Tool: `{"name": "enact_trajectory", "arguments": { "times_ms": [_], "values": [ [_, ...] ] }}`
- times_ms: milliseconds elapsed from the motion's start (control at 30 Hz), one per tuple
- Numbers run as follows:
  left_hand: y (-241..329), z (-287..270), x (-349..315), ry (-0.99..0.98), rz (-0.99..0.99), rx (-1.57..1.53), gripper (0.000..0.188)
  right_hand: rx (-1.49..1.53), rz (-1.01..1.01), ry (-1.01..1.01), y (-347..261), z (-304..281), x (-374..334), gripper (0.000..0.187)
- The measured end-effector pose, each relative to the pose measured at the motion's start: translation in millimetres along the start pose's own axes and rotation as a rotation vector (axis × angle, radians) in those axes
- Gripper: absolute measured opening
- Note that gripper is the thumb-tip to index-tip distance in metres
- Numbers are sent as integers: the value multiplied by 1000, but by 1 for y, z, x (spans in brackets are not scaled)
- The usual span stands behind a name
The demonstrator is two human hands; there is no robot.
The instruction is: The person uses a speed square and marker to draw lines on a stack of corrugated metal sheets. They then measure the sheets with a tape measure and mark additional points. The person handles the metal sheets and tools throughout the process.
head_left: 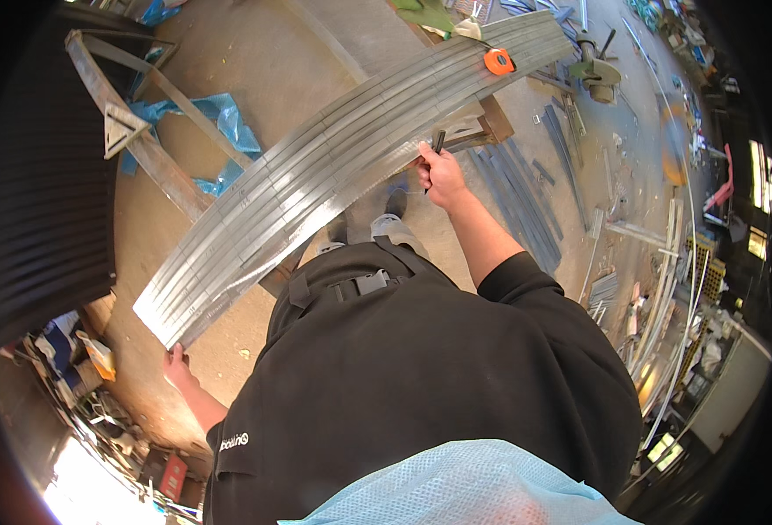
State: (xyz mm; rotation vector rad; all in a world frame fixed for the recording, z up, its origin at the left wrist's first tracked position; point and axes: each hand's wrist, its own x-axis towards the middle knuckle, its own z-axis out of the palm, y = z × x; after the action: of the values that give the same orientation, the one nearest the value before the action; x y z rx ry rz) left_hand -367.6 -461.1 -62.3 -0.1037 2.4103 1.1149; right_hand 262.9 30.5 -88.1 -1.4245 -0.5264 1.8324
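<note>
A row of long silvery metal bars lies side by side in front of me, curved by the lens, with thin dark lines across them. My right hand is closed around a black marker pen, which points up beside the near edge of the bars. At the near left end of the row, my left hand has its fingers closed at the corner of the outermost bar. An orange tape measure rests on the bars toward their far right end.
Steel frame legs with blue plastic film stand at left, by a dark corrugated panel. Loose metal bars lie on the floor at right. Green cloth and a pale glove-like shape show at the far edge.
</note>
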Motion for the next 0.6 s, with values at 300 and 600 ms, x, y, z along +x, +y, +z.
{"name": "enact_trajectory", "arguments": {
  "times_ms": [300, 600],
  "values": [
    [16, 2, -3, -33, -45, -38, 39, 34, 11, -12, 3, 3, -1, 28],
    [24, -5, -10, 17, -24, 28, 31, -14, -41, -38, -7, 9, -3, 28]
  ]
}}
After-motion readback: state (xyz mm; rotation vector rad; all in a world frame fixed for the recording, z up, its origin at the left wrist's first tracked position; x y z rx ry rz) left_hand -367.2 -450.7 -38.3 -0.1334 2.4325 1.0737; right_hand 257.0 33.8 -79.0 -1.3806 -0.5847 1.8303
